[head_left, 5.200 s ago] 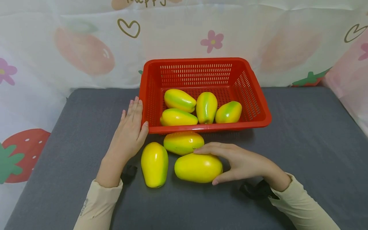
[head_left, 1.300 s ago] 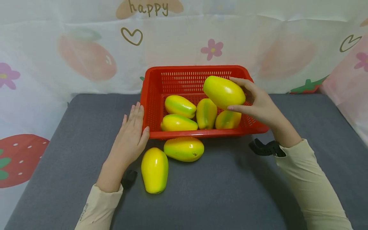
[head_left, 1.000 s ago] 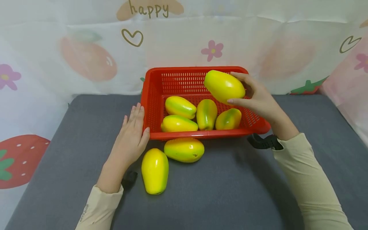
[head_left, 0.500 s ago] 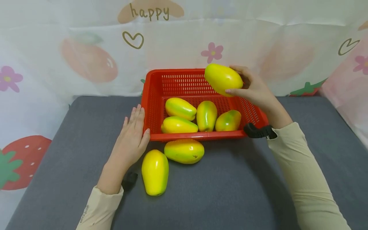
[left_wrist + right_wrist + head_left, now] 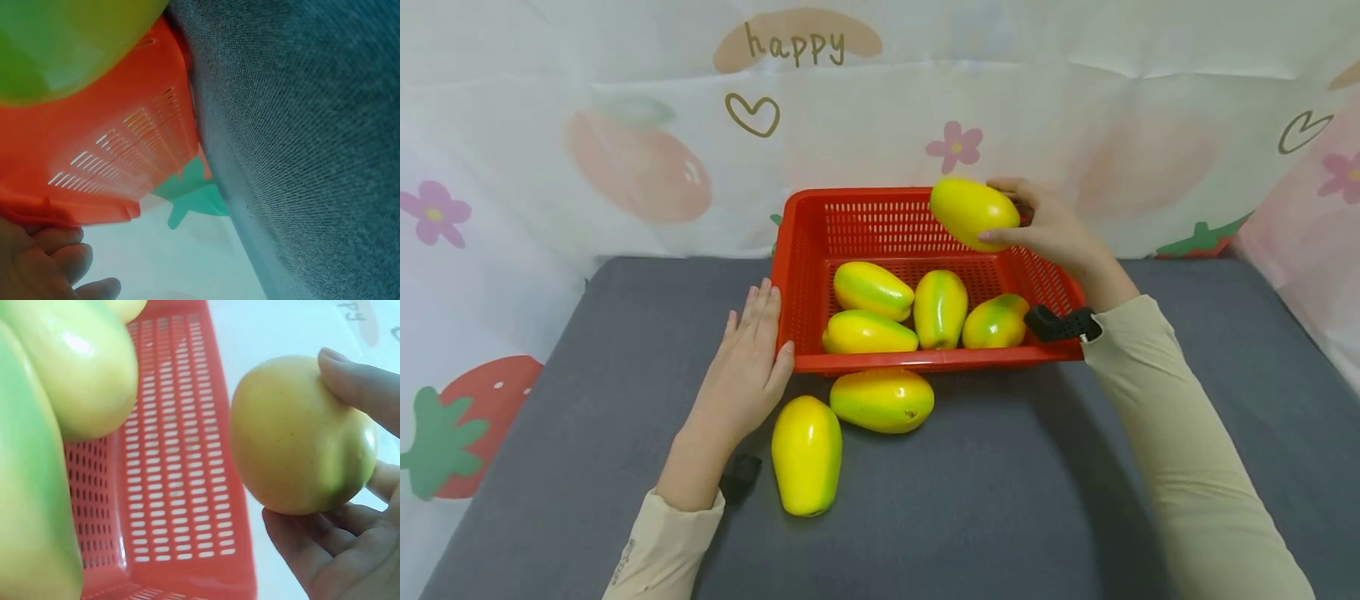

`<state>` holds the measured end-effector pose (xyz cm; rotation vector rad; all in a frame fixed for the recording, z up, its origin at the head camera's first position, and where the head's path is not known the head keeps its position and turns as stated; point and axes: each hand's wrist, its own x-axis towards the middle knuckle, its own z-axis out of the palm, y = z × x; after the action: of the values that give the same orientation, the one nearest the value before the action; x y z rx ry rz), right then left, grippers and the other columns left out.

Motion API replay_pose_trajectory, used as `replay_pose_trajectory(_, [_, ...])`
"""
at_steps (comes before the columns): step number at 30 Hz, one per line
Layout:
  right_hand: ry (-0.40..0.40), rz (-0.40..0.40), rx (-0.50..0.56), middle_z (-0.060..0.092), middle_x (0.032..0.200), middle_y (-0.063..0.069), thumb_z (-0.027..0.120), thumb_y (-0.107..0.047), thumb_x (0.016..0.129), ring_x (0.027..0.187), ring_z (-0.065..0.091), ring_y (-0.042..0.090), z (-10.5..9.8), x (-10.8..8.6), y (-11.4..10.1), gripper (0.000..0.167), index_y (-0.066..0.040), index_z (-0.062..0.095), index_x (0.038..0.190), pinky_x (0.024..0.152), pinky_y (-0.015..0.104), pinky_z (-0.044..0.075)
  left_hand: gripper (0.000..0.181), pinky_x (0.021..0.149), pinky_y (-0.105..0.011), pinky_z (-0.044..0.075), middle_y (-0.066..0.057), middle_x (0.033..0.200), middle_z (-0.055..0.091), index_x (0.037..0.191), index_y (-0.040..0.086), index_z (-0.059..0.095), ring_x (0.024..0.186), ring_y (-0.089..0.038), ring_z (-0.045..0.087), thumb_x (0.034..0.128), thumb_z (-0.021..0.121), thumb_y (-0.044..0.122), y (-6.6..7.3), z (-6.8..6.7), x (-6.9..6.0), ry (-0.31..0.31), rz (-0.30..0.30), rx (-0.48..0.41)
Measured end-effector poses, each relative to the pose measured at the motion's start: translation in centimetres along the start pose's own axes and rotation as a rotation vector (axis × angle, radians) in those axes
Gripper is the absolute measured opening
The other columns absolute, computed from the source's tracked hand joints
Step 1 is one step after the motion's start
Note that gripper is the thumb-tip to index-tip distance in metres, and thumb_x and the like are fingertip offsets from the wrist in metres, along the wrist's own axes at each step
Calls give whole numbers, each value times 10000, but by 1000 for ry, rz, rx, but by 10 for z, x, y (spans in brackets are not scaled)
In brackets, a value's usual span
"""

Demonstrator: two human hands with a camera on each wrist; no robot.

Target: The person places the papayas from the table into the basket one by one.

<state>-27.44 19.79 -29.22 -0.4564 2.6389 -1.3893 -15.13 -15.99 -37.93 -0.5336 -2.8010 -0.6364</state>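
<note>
In the head view my right hand grips a yellow papaya by one end, above the back right of a red basket. The right wrist view shows that papaya between thumb and fingers, apart from the basket wall. Several yellow-green papayas lie inside the basket. My left hand rests with straight fingers along the basket's left side; its fingertips show beside the rim in the left wrist view.
On the grey table, one papaya lies against the basket's front, and another papaya lies nearer, right of my left wrist. Behind the basket hangs a printed white cloth.
My right hand has lifted a papaya from the table in front of the basket. Over the last second it moved farther back and slightly left. My left hand stays at the basket's side.
</note>
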Motion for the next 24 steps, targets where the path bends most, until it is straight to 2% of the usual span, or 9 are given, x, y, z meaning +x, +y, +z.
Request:
replay_pose_trajectory(5, [-51, 53, -51, 448, 1300, 123, 695, -214, 845, 1102, 442, 274, 2, 9, 8, 712, -92, 338, 1449, 919, 385, 432, 629, 1121, -533, 100, -185, 1555, 108, 1485, -46, 141, 1433, -300, 73, 977, 383, 233, 0, 0, 0, -6, -6, 3])
replay_pose_trajectory(11, [-92, 110, -89, 452, 1305, 152, 693, -208, 848, 1100, 441, 304, 4, 16, 17, 710, -65, 334, 1444, 949, 421, 417, 633, 1120, -537, 101, -178, 1557, 98, 1487, -43, 134, 1433, -302, 71, 976, 390, 229, 1, 1, 1, -7, -9, 2])
replay_pose_trajectory(24, [-151, 148, -140, 430, 1329, 191, 686, -182, 850, 1130, 418, 340, 9, 25, 24, 672, -51, 358, 1422, 969, 455, 406, 627, 1121, -533, 103, -180, 1557, 102, 1486, -45, 139, 1433, -301, 77, 979, 376, 238, 1, 1, 0, -3, -6, 8])
